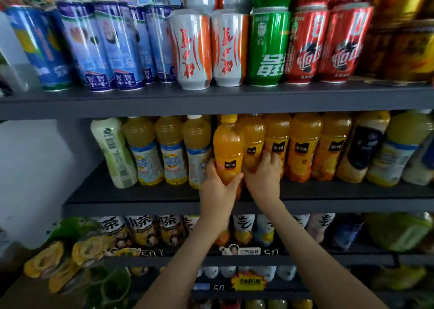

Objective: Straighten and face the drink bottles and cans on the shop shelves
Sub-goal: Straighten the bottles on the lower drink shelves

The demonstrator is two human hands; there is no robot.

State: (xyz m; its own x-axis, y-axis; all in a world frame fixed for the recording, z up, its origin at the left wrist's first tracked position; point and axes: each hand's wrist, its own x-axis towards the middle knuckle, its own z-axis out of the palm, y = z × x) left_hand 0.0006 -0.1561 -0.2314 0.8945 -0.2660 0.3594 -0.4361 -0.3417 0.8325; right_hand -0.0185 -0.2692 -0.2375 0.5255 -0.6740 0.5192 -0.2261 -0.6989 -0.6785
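Middle shelf point(352, 192), five orange juice bottles point(301, 149): leftmost bottle point(229, 149) stands forward near the edge, gripped low by left hand point(217, 186); right hand point(263, 179) clasps second bottle point(252, 139) at its 3 o'clock; bare ledge at 6 o'clock.

**Room in front, tight in the row**

The middle shelf point(131, 194) has a bare strip along its front, widest at the left near the leaning pale green bottle point(112, 151). A hand can slide in there. The orange bottles point(301, 149) stand touching, with no gaps for fingers. Their caps nearly reach the upper shelf board point(211, 102), so there is little room on top. The front orange bottle point(229, 149) sticks out. The left hand point(217, 186) grips it, and the right hand point(263, 177) grips the second orange bottle point(253, 142), so they block the strip there.
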